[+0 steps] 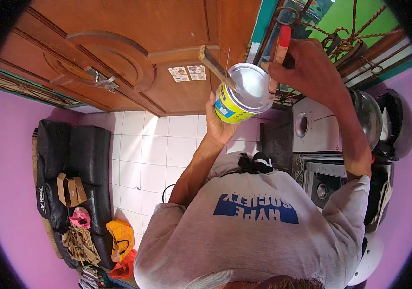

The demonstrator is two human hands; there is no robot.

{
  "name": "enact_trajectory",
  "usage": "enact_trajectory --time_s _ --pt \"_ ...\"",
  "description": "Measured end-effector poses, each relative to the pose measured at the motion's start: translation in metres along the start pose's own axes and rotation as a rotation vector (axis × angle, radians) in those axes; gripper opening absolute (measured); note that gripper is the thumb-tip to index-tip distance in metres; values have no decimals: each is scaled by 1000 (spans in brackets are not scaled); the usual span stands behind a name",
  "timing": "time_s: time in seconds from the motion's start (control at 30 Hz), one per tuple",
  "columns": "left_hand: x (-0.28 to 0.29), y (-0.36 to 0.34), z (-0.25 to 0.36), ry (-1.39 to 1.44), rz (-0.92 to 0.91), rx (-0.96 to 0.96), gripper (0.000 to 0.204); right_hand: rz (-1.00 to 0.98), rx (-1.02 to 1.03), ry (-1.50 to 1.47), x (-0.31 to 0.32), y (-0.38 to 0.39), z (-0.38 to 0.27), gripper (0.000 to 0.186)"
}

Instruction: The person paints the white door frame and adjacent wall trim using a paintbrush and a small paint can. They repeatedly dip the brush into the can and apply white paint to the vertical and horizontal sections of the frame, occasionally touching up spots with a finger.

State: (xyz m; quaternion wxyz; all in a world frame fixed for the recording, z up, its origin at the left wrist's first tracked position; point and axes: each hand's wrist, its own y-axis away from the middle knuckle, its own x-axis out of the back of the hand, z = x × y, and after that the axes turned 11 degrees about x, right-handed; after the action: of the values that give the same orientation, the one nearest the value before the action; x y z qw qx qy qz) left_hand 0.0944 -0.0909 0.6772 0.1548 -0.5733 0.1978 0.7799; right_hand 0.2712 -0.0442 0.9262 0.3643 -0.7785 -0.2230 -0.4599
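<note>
My left hand [219, 123] is wrapped round the lower side of a yellow and blue paint can [233, 111], held up in front of my chest. White paint [255, 83] shows inside its open top. A rough wooden stick [215, 66] leans out of the can toward the door. My right hand [309, 67] is closed on a paintbrush [281, 50] with a red-tipped wooden handle. The brush points down at the can's right rim; whether its bristles touch the paint I cannot tell.
A carved brown wooden door [177, 29] stands ahead, beside a window with a twisted metal grille [350, 38]. A silver stereo unit [324, 185] and a white box [314, 127] are at my right. On the left, a black sofa [90, 149] bears a cardboard box [71, 190]; an orange bag [120, 238] lies beside it.
</note>
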Motion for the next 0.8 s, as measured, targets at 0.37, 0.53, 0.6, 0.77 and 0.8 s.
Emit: enact_trajectory --time_s 0.37,0.53,0.6,0.77,0.8 --pt "5 -9 1 24 27 -37 82 -91 -197 -165 -1 -12 23 28" --pt "5 -13 2 12 32 -40 82 -110 -271 -279 0 -14 34 29" --pt "5 -13 2 10 34 -32 82 -97 -269 -298 0 -14 40 30" --pt "12 -19 2 44 7 -13 82 -54 -271 -371 1 -12 47 32" --pt "13 -20 2 49 -4 -12 82 -57 -275 -380 2 -12 49 32"
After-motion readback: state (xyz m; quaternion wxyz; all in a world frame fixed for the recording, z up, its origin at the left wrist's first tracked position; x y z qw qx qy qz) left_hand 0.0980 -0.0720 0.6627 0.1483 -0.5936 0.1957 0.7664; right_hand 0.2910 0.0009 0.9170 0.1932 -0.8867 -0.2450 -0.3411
